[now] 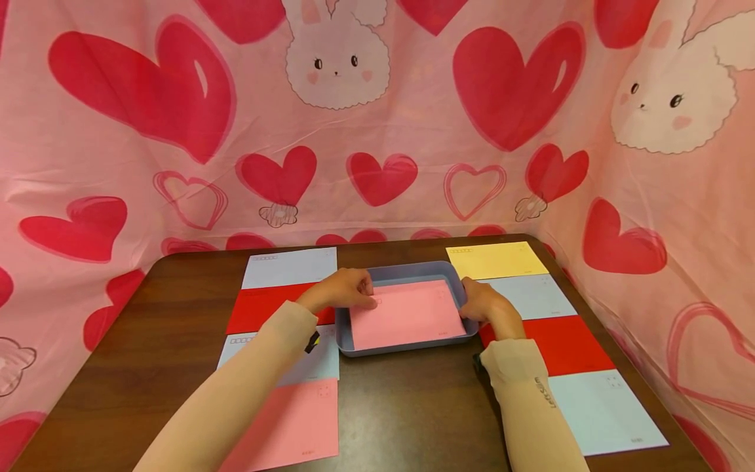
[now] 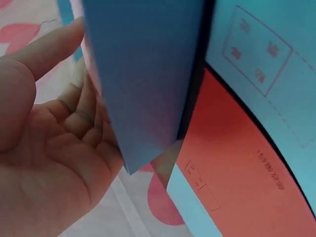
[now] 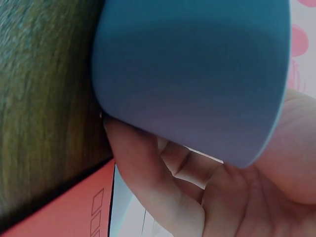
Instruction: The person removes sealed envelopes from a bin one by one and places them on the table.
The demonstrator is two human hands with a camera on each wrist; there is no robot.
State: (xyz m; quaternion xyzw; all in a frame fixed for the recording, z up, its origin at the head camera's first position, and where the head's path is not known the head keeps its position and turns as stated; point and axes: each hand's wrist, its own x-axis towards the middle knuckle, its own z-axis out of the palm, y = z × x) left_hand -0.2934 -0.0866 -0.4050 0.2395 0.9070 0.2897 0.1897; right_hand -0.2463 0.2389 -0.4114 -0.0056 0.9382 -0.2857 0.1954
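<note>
A shallow grey-blue tray (image 1: 386, 349) stands in the middle of the table, with a pink envelope (image 1: 409, 318) lying slightly askew in it. My left hand (image 1: 348, 288) reaches over the tray's left side and pinches the envelope's upper left edge. In the left wrist view, the tray's wall (image 2: 143, 84) hides part of the fingers (image 2: 74, 111). On the opposite side, my right hand (image 1: 486, 307) grips the tray's right wall. Seen from the right wrist, its fingers (image 3: 143, 168) curl under the tray's outer corner (image 3: 192, 89), with the thumb up by the rim.
Left of the tray runs a column of envelopes: light blue (image 1: 289, 267), red (image 1: 259, 308), light blue (image 1: 312, 360), pink (image 1: 295, 419). Along the right lie yellow (image 1: 498, 260), light blue (image 1: 539, 295), red (image 1: 566, 344) and light blue (image 1: 613, 410) ones. Heart-and-rabbit cloth (image 1: 425, 131) hangs behind the table (image 1: 401, 413).
</note>
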